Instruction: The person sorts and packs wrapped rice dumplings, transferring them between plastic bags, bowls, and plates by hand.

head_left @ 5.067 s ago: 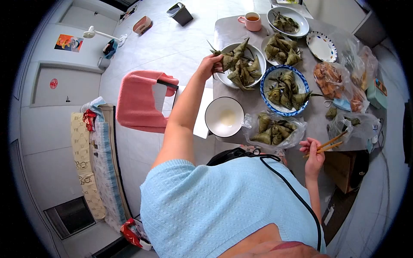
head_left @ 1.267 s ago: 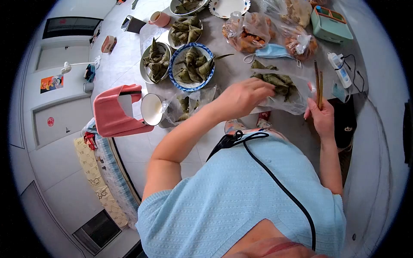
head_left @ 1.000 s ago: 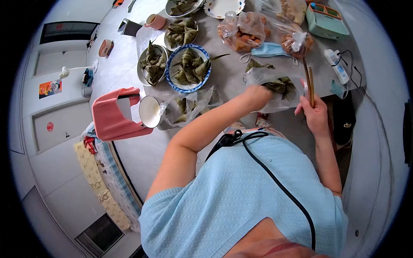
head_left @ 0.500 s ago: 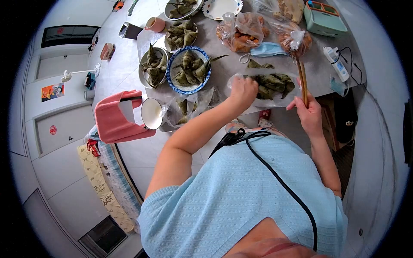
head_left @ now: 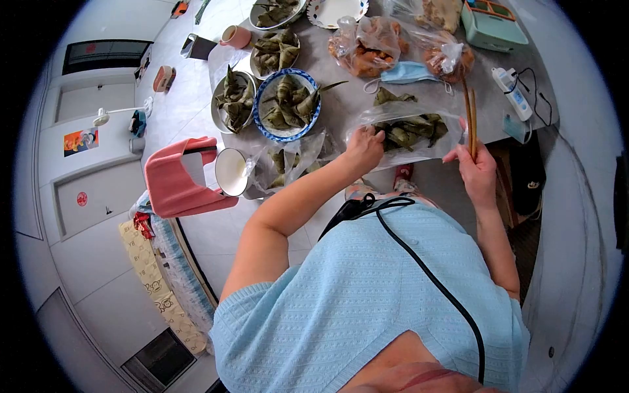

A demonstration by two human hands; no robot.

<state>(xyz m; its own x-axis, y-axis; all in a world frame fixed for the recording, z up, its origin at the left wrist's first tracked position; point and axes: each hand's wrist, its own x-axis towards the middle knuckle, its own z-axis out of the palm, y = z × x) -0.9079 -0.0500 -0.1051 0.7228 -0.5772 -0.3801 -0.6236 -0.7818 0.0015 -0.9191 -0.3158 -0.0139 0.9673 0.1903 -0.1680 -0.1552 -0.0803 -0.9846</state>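
Observation:
In front of me at the table edge lies a clear plastic bag with several leaf-wrapped zongzi inside. My left hand is closed on the bag's left side, fingertips beside the zongzi. A pair of wooden chopsticks points away from me in my right hand. That hand is by the bag's right edge; whether its fingers also pinch the film I cannot tell. A loose zongzi sits just beyond the bag.
Bowls of zongzi, including a blue-rimmed bowl, stand to the left. An enamel bowl is near a pink chair. Food bags, a blue mask, a power strip and a green lunch box lie farther back.
My left hand has shifted slightly left and toward me, and the bag's film is spread wider. My right hand and the chopsticks have moved a little right.

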